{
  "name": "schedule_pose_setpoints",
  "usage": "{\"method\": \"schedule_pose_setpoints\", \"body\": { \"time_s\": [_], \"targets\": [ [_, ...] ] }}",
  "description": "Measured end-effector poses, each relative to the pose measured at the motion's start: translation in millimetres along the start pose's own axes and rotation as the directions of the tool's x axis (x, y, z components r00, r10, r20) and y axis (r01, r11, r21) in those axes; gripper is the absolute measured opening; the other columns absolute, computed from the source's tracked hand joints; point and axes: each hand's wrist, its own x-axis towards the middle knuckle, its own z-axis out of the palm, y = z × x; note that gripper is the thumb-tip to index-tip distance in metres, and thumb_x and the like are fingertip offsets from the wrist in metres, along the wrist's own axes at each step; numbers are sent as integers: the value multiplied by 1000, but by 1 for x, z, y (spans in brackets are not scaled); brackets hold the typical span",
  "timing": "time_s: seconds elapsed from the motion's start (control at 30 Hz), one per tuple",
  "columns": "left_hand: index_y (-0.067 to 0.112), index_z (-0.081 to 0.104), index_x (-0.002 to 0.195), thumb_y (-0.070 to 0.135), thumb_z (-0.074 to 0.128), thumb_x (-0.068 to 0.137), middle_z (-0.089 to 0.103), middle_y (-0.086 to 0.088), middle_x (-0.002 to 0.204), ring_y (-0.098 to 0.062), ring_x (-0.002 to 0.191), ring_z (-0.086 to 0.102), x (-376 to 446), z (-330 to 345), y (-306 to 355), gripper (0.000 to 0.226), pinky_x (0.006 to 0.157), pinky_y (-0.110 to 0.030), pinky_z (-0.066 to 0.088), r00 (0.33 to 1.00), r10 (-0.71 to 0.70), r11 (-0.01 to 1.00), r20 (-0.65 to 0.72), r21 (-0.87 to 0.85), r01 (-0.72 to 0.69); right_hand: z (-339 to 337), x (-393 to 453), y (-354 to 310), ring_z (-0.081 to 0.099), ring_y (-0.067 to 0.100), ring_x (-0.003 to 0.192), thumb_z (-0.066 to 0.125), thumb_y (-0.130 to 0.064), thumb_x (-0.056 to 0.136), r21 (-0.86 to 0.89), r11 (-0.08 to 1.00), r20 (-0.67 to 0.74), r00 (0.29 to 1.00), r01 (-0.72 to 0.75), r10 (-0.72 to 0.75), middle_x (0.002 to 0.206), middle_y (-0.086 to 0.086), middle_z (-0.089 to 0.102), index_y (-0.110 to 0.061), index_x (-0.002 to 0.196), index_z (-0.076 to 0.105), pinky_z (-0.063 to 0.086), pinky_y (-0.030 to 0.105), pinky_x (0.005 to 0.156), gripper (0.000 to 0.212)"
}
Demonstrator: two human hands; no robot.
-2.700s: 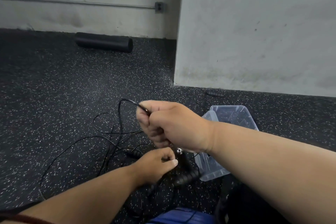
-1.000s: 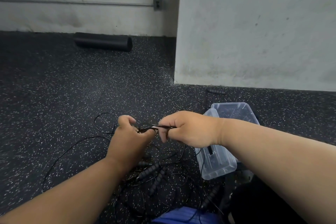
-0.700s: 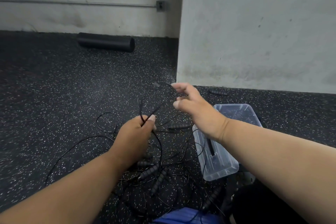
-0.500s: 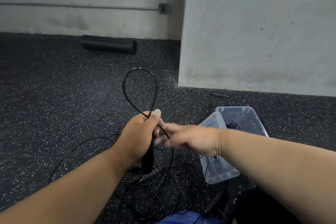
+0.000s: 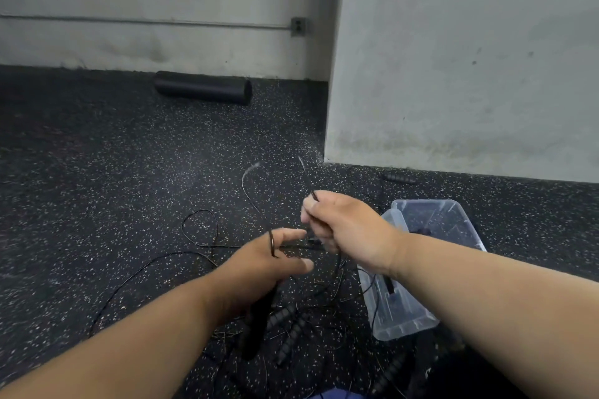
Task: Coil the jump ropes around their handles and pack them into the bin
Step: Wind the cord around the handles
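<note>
Black thin rope (image 5: 248,191) loops up in the middle of the frame, and both hands are working on it. The left hand (image 5: 259,266) is in the lower middle. It holds a black handle (image 5: 256,317) that hangs down below the palm, and a turn of rope goes over its fingers. Its thumb and first finger stick out a bit, so the grip looks loose at the top. I think it holds the handle like that so the rope has something to wrap around.

The right hand (image 5: 343,230) is just beside it, a little higher and to the right. Its fingers are curled tight and pinch the rope, which pokes up out of the top of the fist. I think this hand pulls the rope so it can go round the handle.

More jump ropes (image 5: 291,324) lie in a messy pile on the speckled floor (image 5: 97,188) under the hands. Their bumpy handles are mixed up with the thin cords.

The clear bin (image 5: 405,317) sits on the floor at the right, close to the pile, so packing is a short reach. Something dark is inside it, but I cannot tell what.

A black foam roller (image 5: 202,87) lies by the wall in the upper left. 1 more handle (image 5: 398,177) lies alone near the wall at the upper right.
</note>
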Motion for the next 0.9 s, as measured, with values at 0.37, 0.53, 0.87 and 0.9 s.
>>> {"method": "schedule_pose_setpoints", "body": {
  "time_s": [0.37, 0.53, 0.87, 0.9],
  "targets": [
    [26, 70, 80, 47, 62, 102, 56, 12, 63, -8, 56, 48, 3, 27, -16, 31, 59, -26, 40, 997, -43, 914, 60, 407, 15, -2, 10, -3, 66, 24, 75, 48, -26, 109, 262, 950, -118, 972, -167, 204, 76, 6, 69, -14, 101, 61, 51, 40, 75, 20],
    [12, 64, 92, 48, 62, 102, 54, 7, 67, -11, 58, 47, 3, 16, -7, 37, 63, -29, 47, 998, 61, 932, -34, 360, -45, -20, 16, 15, 64, 17, 61, 55, -27, 106, 350, 901, -291, 885, -257, 365, 75, 5, 69, -10, 112, 59, 52, 33, 63, 18],
    [3, 69, 100, 21, 53, 103, 51, -6, 64, -18, 59, 45, -1, 4, 19, 25, 54, -30, 38, 998, 10, 942, -66, -333, -31, 4, 0, 12, 55, 13, 86, 61, -50, 85, 116, 990, 108, 992, -83, 71, 86, -9, 64, -23, 103, 64, 40, 39, 86, 32],
    [2, 66, 103, 22, 55, 98, 51, -7, 66, -19, 60, 46, -2, 5, 21, 23, 57, -32, 38, 1000, -7, 938, -7, -347, 4, 3, 1, 13, 52, 15, 82, 64, -48, 86, 82, 994, 66, 996, -70, 64, 82, -7, 62, -23, 97, 64, 40, 40, 81, 27]
  ]
}}
